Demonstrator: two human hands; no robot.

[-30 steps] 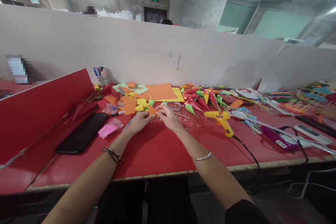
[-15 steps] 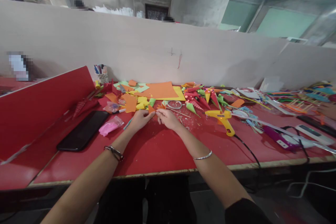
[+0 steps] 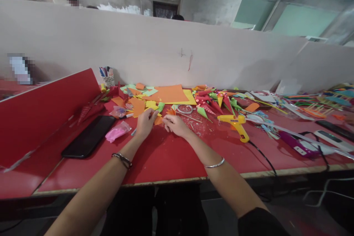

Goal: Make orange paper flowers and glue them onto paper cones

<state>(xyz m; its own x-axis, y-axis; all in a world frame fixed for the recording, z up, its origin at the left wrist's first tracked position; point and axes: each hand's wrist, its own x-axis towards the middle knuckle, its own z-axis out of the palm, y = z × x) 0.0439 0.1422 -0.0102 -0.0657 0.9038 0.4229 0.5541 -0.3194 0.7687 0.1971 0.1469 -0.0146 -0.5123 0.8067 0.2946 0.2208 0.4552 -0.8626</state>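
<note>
At the middle of the red table a small orange paper piece (image 3: 158, 121) shows between my two hands. My right hand (image 3: 177, 125) pinches its right edge with thumb and forefinger; the other fingers are curled beneath. My left hand (image 3: 145, 122) is just left of the piece, its thumb and forefinger brought together; whether anything is between them is too small to make out. Yellow paper pieces (image 3: 151, 104) and a crumpled green paper piece (image 3: 160, 107) lie just beyond my left fingers. A clear ring-shaped roll (image 3: 184, 109) lies beyond my right hand.
A yellow glue gun (image 3: 235, 126) with a black cord lies right. Paper cones (image 3: 211, 100) are heaped behind it. Orange sheets (image 3: 171, 94) lie at the back. A black phone (image 3: 88, 137) and a pink bag (image 3: 118, 131) are left. A purple power strip (image 3: 298, 143) is far right.
My left hand has drawn back slightly up and left from the orange paper, opening a gap between the hands. My right hand stays nearly in place.
</note>
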